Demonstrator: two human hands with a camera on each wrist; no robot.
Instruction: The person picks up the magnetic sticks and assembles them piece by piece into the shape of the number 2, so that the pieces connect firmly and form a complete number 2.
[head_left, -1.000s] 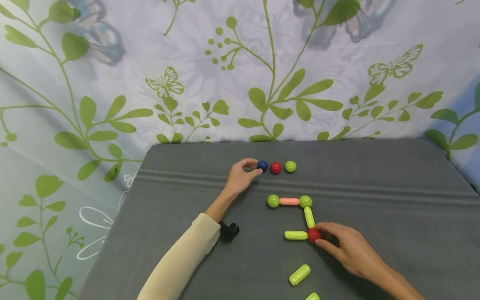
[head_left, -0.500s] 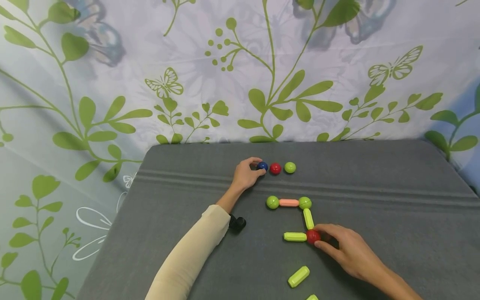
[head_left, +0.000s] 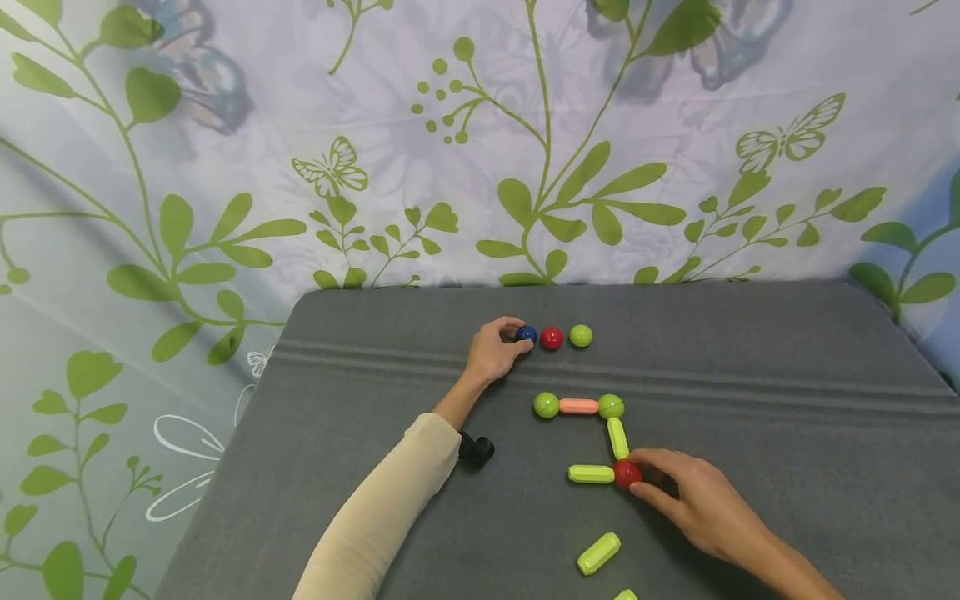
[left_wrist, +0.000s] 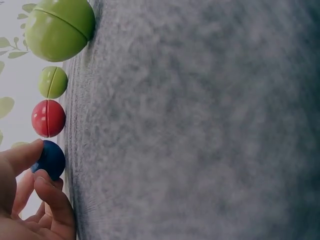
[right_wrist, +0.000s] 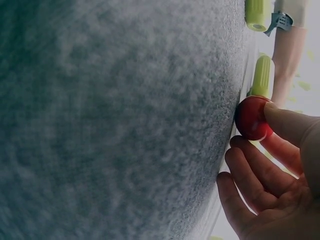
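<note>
Grey table — left hand pinches blue ball; right hand pinches nearer red ball.

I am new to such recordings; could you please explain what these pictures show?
There is no machine, only a person's left hand and right hand. The wide view comes from a camera worn on the head; the other two, from wrist cameras. On the grey table lie coloured balls and short rods, some joined. The left hand's grip is on a blue ball, in a row with a red one and a green one; the right hand's grip is on a red ball where two rods meet.
</note>
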